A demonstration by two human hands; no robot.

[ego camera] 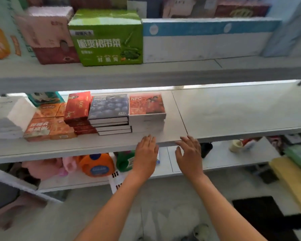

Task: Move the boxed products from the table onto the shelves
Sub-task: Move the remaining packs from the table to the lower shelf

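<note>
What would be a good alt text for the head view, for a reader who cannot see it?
Two empty, open hands, left hand and right hand, reach to the front edge of the middle shelf, just before an orange NFC box stack. Left of it stand blueberry boxes and red boxes.

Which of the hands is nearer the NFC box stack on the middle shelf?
Left. The left hand is just below the NFC box stack, fingertips near the shelf edge in front of it. The right hand is farther off to the stack's right. Both are open.
</note>
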